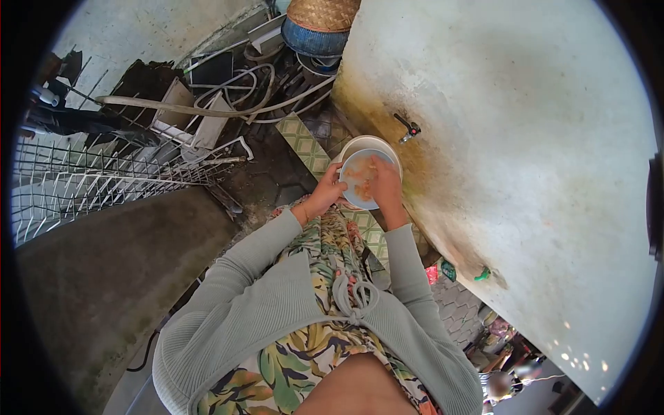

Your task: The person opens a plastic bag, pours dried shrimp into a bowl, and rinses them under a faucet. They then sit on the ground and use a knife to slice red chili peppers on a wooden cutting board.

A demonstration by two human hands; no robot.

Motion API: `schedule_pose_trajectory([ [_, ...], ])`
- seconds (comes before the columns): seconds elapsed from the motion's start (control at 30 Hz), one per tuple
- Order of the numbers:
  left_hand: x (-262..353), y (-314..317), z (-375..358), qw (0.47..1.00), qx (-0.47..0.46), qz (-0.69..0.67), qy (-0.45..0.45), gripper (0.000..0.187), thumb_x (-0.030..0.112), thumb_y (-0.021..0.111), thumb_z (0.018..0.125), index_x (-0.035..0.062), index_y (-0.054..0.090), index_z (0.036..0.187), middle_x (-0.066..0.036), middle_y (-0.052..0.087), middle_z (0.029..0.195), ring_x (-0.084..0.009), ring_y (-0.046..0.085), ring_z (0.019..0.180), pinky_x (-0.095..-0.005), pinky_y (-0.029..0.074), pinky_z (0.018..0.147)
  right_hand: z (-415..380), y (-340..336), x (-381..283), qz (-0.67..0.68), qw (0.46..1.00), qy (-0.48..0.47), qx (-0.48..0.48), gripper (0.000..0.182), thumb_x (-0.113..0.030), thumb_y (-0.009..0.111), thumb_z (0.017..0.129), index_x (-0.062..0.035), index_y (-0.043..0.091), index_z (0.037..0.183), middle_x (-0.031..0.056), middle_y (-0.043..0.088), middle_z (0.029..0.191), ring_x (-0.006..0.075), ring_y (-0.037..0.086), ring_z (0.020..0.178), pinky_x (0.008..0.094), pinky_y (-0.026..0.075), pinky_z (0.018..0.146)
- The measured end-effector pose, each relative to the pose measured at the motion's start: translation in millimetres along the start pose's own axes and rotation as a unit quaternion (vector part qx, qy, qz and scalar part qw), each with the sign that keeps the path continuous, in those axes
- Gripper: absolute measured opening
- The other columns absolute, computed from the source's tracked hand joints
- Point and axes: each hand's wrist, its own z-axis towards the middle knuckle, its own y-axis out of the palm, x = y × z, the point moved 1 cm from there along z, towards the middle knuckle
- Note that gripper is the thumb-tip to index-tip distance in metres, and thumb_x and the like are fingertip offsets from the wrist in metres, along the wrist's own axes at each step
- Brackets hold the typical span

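A pale, round bowl (356,199) is held in front of me, tilted slightly, over a larger cream bucket (395,153). Small orange pieces (362,188) lie in it, in what looks like cloudy water; their kind is too small to tell. My left hand (325,192) grips the bowl's left rim, thumb on the inside edge. Inside the bowl on the right side is my right hand (387,183), its fingers curled down among the orange pieces. The fingertips are hidden, so what they pinch cannot be made out.
A wall tap (409,130) sticks out just right of the bucket, and a green tap (483,274) sits lower on the wall. Hoses (238,104), a wire rack (104,183) and a woven basket (321,15) crowd the left and back. People are at the lower right.
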Motion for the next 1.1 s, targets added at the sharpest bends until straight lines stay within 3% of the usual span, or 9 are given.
schedule_pose_trajectory([
  [0.1, 6, 9, -17, 1.000, -0.006, 0.000, -0.001, 0.057, -0.002, 0.046, 0.080, 0.0092, 0.028, 0.133, -0.009, 0.048, 0.118, -0.0227, 0.054, 0.105, -0.0389, 0.057, 0.076, -8, 1, -25, -0.023, 0.996, -0.028, 0.078, 0.045, -0.003, 0.062, 0.070, -0.0048, 0.057, 0.114, 0.0151, 0.061, 0.093, 0.0347, 0.058, 0.089, 0.0398, 0.047, 0.077],
  [0.27, -8, 0, -23, 0.999, -0.023, -0.004, 0.027, 0.057, -0.003, 0.044, 0.079, 0.0101, 0.029, 0.133, -0.011, 0.046, 0.121, -0.0254, 0.055, 0.104, -0.0388, 0.059, 0.071, -23, 21, -29, 0.010, 0.999, 0.023, -0.041, 0.024, -0.013, 0.066, 0.071, -0.0051, 0.065, 0.094, 0.0147, 0.061, 0.092, 0.0326, 0.059, 0.086, 0.0400, 0.047, 0.073],
  [0.37, -12, 1, -35, 0.999, -0.026, -0.018, 0.016, 0.056, -0.002, 0.044, 0.079, 0.0104, 0.030, 0.132, -0.011, 0.046, 0.120, -0.0238, 0.056, 0.103, -0.0395, 0.059, 0.070, -29, 11, -24, 0.068, 0.994, 0.035, -0.075, 0.020, -0.006, 0.063, 0.072, -0.0021, 0.067, 0.091, 0.0169, 0.064, 0.090, 0.0308, 0.062, 0.079, 0.0391, 0.049, 0.071],
  [0.47, -10, 3, -50, 1.000, -0.023, -0.015, 0.012, 0.052, -0.004, 0.045, 0.080, 0.0074, 0.031, 0.129, -0.009, 0.048, 0.116, -0.0231, 0.056, 0.102, -0.0390, 0.059, 0.072, -40, -17, -23, 0.126, 0.992, 0.001, -0.011, 0.025, -0.008, 0.066, 0.071, -0.0033, 0.065, 0.096, 0.0178, 0.064, 0.087, 0.0319, 0.062, 0.077, 0.0415, 0.048, 0.070],
  [0.6, 6, 7, -66, 1.000, -0.019, -0.003, 0.020, 0.051, -0.004, 0.045, 0.080, 0.0060, 0.031, 0.129, -0.010, 0.050, 0.112, -0.0227, 0.057, 0.099, -0.0385, 0.059, 0.069, -55, -42, -45, 0.097, 0.995, 0.025, -0.025, 0.025, -0.007, 0.064, 0.072, -0.0040, 0.066, 0.097, 0.0177, 0.063, 0.086, 0.0323, 0.062, 0.081, 0.0412, 0.048, 0.073],
  [0.67, 8, 9, -70, 0.999, -0.021, 0.010, 0.029, 0.051, -0.004, 0.045, 0.080, 0.0057, 0.031, 0.129, -0.011, 0.050, 0.111, -0.0223, 0.058, 0.098, -0.0383, 0.059, 0.069, -67, -42, -58, -0.040, 0.988, -0.143, 0.052, 0.021, -0.007, 0.061, 0.075, -0.0042, 0.066, 0.095, 0.0183, 0.063, 0.086, 0.0335, 0.061, 0.085, 0.0410, 0.047, 0.075],
  [0.87, 7, 8, -79, 0.999, -0.006, 0.018, 0.042, 0.051, -0.002, 0.047, 0.081, 0.0062, 0.032, 0.129, -0.010, 0.050, 0.110, -0.0213, 0.057, 0.098, -0.0367, 0.059, 0.068, -72, -21, -49, 0.039, 0.998, -0.019, -0.034, 0.015, -0.006, 0.060, 0.074, -0.0046, 0.068, 0.087, 0.0136, 0.063, 0.082, 0.0315, 0.058, 0.085, 0.0401, 0.046, 0.073],
  [0.97, 14, 8, -90, 0.999, -0.011, 0.025, 0.035, 0.050, -0.002, 0.047, 0.082, 0.0068, 0.031, 0.128, -0.010, 0.050, 0.110, -0.0209, 0.058, 0.097, -0.0361, 0.059, 0.067, -71, -38, -61, 0.060, 0.997, 0.048, -0.014, 0.017, -0.006, 0.061, 0.072, -0.0052, 0.067, 0.087, 0.0115, 0.063, 0.080, 0.0300, 0.056, 0.082, 0.0394, 0.046, 0.073],
  [1.1, 18, 14, -99, 0.999, -0.030, 0.016, 0.022, 0.049, -0.002, 0.046, 0.082, 0.0075, 0.031, 0.128, -0.010, 0.051, 0.110, -0.0209, 0.058, 0.096, -0.0368, 0.059, 0.066, -65, -50, -76, -0.005, 0.995, -0.046, 0.093, 0.020, -0.008, 0.062, 0.071, -0.0067, 0.067, 0.090, 0.0120, 0.063, 0.079, 0.0304, 0.056, 0.081, 0.0398, 0.046, 0.072],
])
